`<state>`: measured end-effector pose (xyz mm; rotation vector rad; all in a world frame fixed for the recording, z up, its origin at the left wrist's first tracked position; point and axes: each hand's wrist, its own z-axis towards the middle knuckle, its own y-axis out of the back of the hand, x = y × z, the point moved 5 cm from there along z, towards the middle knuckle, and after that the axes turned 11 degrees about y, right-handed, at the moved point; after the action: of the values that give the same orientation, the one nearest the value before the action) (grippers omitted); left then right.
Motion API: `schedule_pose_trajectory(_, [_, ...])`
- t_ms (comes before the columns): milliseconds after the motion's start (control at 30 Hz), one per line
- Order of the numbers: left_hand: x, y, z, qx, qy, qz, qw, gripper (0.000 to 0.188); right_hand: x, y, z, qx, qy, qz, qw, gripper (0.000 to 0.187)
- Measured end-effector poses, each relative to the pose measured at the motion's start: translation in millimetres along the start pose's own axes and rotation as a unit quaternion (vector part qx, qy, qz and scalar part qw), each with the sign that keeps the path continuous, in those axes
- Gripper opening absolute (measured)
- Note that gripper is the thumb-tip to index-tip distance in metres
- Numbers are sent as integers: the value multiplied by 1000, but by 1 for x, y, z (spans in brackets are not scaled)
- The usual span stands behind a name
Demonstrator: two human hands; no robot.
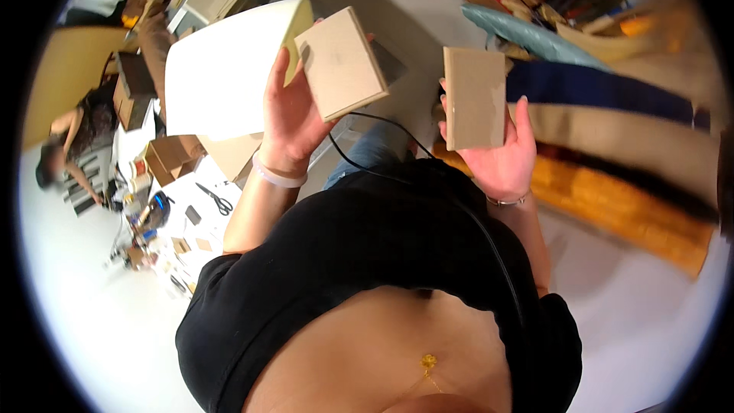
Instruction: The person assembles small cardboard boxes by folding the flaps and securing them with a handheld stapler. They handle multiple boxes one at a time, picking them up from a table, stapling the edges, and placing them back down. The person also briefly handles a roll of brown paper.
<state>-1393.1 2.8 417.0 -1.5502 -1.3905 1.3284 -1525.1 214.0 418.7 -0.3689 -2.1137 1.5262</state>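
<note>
My left hand (294,118) holds up a flat beige rectangular block (341,63), tilted, with the thumb along its left edge and fingertips showing behind its far right side. A similar beige block (475,99) stands nearly upright in my right hand (505,157). Its fingers wrap behind the block and show at the left edge, while the thumb sticks up beside the right edge. The two blocks are apart, with a gap of floor between them. What they are made of I cannot tell; both look like covered boards or small boxes.
Left of me, a table carries a large white sheet (229,69), an open cardboard box (172,157), black scissors (215,198) and small tools. Another person (76,138) is at the far left. Rolls of material, including an orange one (612,210), lie at right. A black cable (459,210) crosses my front.
</note>
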Motion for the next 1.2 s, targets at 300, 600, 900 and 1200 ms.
schedule_pose_trajectory(300, [-45, 0, 75, -18, -89, -42, 995, 69, 21, -36, 134, 41, 0, -115, 992, 61])
schedule_pose_trajectory(600, [-103, -19, 141, -48, -222, 50, 973, 71, -25, -122, 244, 342, 327, -712, 518, 73])
schedule_pose_trajectory(900, [-145, 8, 166, -104, -387, 64, 914, 84, -68, -128, 337, 451, 247, -715, 474, 70])
schedule_pose_trajectory(1200, [-159, 22, 249, -255, -475, -26, 842, 80, -40, -107, 444, 552, 159, -617, 537, 70])
